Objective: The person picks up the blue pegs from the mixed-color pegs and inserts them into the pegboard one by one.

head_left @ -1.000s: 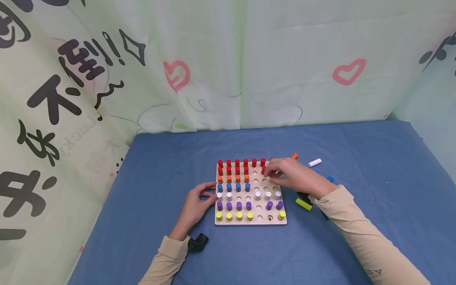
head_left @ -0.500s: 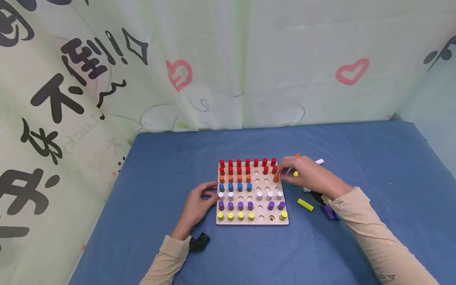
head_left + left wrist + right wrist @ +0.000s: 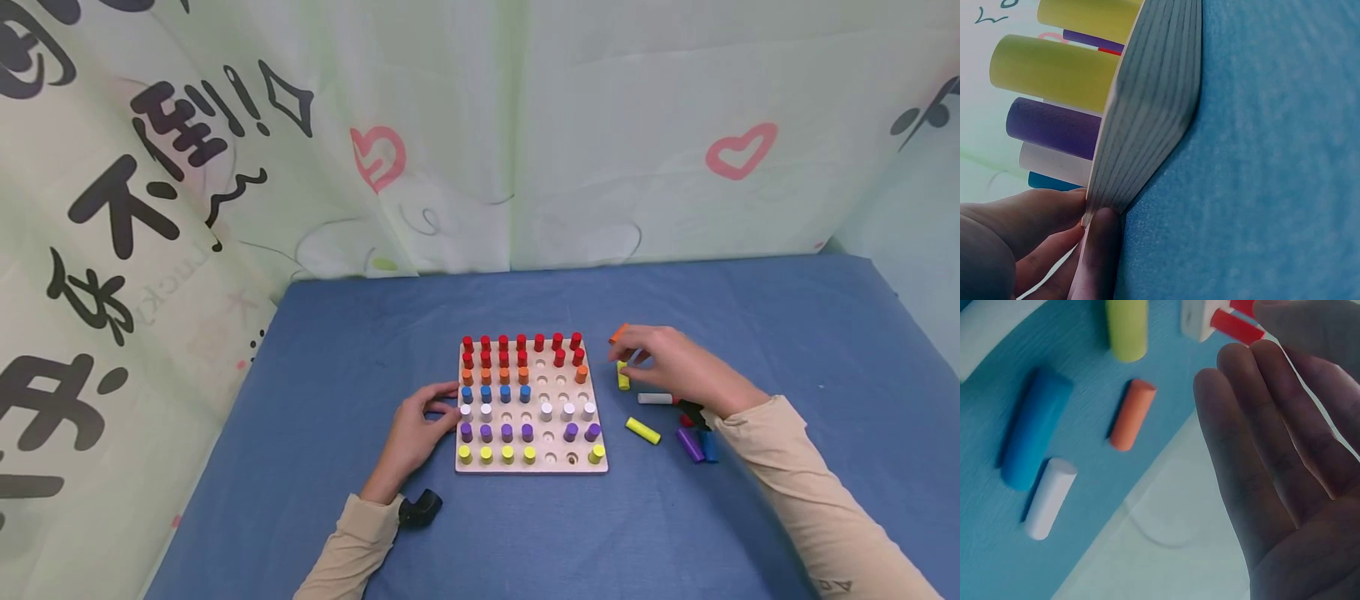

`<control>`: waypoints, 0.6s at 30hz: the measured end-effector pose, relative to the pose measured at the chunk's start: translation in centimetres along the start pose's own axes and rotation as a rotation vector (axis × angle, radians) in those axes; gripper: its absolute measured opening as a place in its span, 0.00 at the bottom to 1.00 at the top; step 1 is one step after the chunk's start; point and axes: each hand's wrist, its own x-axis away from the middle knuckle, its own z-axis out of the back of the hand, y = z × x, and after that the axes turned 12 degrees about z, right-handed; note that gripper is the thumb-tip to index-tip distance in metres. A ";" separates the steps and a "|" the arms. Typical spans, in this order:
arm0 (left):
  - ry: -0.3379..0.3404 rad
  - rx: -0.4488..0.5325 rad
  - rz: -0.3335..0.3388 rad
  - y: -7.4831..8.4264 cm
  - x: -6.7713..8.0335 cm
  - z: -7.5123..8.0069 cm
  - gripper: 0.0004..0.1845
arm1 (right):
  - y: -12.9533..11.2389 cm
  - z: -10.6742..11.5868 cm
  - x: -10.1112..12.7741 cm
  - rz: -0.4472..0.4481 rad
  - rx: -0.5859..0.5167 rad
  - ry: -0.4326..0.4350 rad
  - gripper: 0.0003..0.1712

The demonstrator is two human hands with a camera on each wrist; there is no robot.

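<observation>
A wooden pegboard point(image 3: 551, 467) stands on the blue cloth with rows of upright red, orange, blue, white, purple and yellow pegs. My left hand point(image 3: 418, 429) grips its left edge; in the left wrist view a thumb point(image 3: 1041, 215) and finger meet at the layered rim. Right of the board, my right hand point(image 3: 671, 362) hovers over the loose pegs with nothing held, its fingers point(image 3: 1235, 444) nearly straight in the right wrist view. Nearest its fingertips are a lying yellow peg point(image 3: 623, 381) and an orange peg point(image 3: 617, 334). An orange peg point(image 3: 582, 374) stands at the third row's right end.
More loose pegs lie right of the board: a yellow one point(image 3: 642, 431), a purple one point(image 3: 690, 445), a blue one point(image 3: 708, 447) and a white one point(image 3: 655, 399). A patterned curtain point(image 3: 570, 167) hangs behind the table.
An orange peg has gone into the right end of the third row, and my right hand has let it go and moved right to the loose pegs. The left hand stays on the board's edge.
</observation>
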 end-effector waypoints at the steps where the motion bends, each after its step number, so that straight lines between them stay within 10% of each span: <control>1: 0.000 -0.001 0.000 0.0 0.0 0.0 0.21 | 0.1 0.0 0.1 -0.002 0.006 -0.002 0.12; 18: 0.002 -0.016 0.009 0.0 -0.2 0.0 0.21 | 1.9 0.4 1.8 -0.073 0.041 -0.061 0.15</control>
